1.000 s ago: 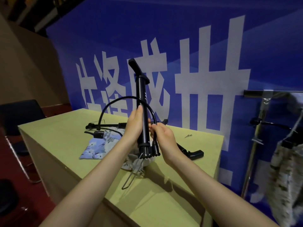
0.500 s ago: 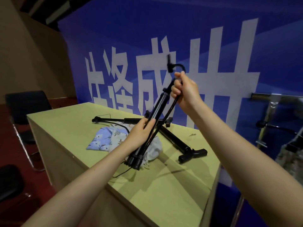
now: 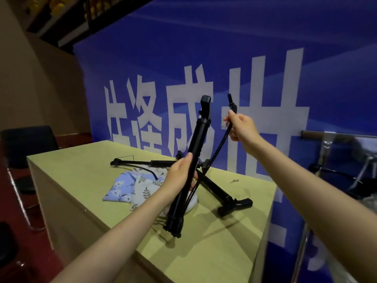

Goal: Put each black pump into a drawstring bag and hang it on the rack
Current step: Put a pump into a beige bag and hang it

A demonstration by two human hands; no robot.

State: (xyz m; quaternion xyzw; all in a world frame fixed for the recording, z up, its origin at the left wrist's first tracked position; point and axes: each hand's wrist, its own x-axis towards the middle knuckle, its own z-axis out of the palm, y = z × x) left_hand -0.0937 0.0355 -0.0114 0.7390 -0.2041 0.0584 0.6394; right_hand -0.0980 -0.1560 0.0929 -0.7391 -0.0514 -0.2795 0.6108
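A black pump tilts up over the table, its handle at the top. My left hand grips its barrel near the middle. My right hand pinches the pump's black hose near its nozzle end, held out to the right of the barrel. Two more black pumps lie on the table behind: one at the back and one angled to the right. Floral drawstring bags lie flat under and left of the held pump.
The yellow-green table ends close on the right, by a blue banner. A metal rack stands at the right with dark items hanging on it. A black chair sits at the left. A small metal piece lies on the table.
My right hand has pulled the hose away from the barrel to the right, freeing its end. The pump's handle now shows at the top. My left hand keeps its grip on the barrel.
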